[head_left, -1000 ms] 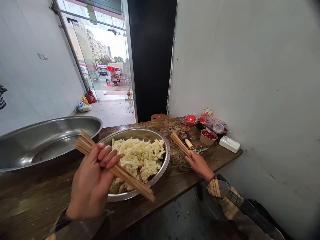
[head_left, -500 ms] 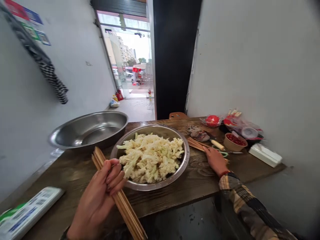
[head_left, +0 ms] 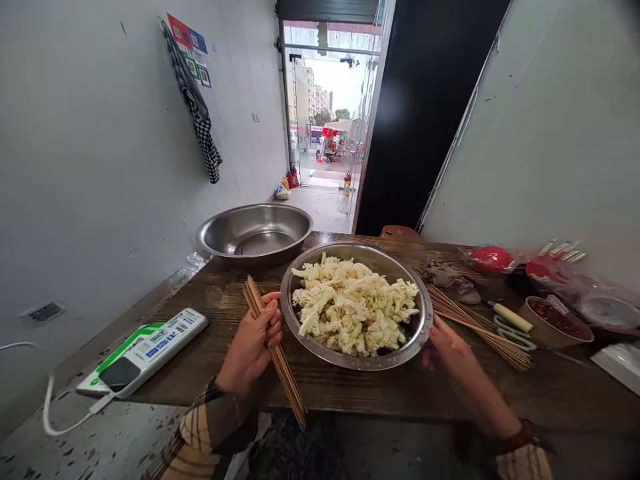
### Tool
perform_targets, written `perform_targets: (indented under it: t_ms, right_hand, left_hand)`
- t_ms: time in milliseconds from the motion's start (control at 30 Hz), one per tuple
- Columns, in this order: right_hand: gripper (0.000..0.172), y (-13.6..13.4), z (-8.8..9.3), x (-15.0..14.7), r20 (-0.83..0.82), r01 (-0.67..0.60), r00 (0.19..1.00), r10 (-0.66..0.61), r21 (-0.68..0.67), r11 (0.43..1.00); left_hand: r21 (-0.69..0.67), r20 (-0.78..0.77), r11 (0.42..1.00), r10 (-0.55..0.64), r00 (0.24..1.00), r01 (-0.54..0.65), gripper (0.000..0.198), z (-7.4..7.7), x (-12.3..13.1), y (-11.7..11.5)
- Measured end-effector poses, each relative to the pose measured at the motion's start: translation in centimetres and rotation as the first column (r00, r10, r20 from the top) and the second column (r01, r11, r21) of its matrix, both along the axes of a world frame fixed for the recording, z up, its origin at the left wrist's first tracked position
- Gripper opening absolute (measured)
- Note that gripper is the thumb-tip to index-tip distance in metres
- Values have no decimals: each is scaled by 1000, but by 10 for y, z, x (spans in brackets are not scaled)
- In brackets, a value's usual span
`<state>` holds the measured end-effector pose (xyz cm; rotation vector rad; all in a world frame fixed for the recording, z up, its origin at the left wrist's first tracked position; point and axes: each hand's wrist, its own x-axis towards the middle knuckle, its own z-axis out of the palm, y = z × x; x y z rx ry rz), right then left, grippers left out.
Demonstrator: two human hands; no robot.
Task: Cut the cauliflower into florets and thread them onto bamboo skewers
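A steel bowl (head_left: 360, 364) full of cauliflower florets (head_left: 357, 303) stands on the wooden table in front of me. My left hand (head_left: 255, 343) is closed around a bundle of thin wooden skewers (head_left: 287, 381), which slants across the palm. The fingertips of that hand reach the bowl's left rim. On the other side, my right hand (head_left: 450, 347) grips the right rim, its fingers partly hidden behind and under the edge. Loose wooden skewers (head_left: 493, 337) lie on the table just beyond my right hand.
A large steel basin (head_left: 255, 230) sits at the back left. Lower left lies a white box-shaped device (head_left: 157, 350) with a cable. To the right are green-handled scissors (head_left: 513, 331), a yellowish handle (head_left: 513, 317), a tub of red contents (head_left: 555, 320) and a red plastic-wrapped item (head_left: 491, 259).
My right hand has left the loose skewers and come to the bowl's right rim. My left hand, still holding its bundle, now meets the left rim. The view has turned left.
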<state>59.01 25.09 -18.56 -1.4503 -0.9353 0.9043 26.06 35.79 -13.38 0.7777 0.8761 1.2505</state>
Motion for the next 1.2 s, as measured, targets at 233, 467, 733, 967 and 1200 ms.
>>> perform_targets:
  t_ms: [233,467,733,967,1200]
  right_hand:
    - [66,25,-6,8,-101,131,987,-123,82,988]
    - [45,78,-5,55,-17,316,948,-317,158,936]
    - [38,16,19,18,225,550,708,-670,419,722]
    - [53,-32,18,-135,768,-285,625,141,56,957]
    - [52,-44,-16,-144,579,-287,799,161,132,949]
  left_hand:
    - [-5,0,998,-67,998,67,29,-11,15,-3]
    - [34,125,982,-190,974,187,28,-18,63,6]
    - [64,334,991,-130,934,115,22,-11,52,-9]
    - [7,344,989,-141,928,147,24,-16,73,-62]
    - [55,163,981,-193,968,187,25,-31,91,-91]
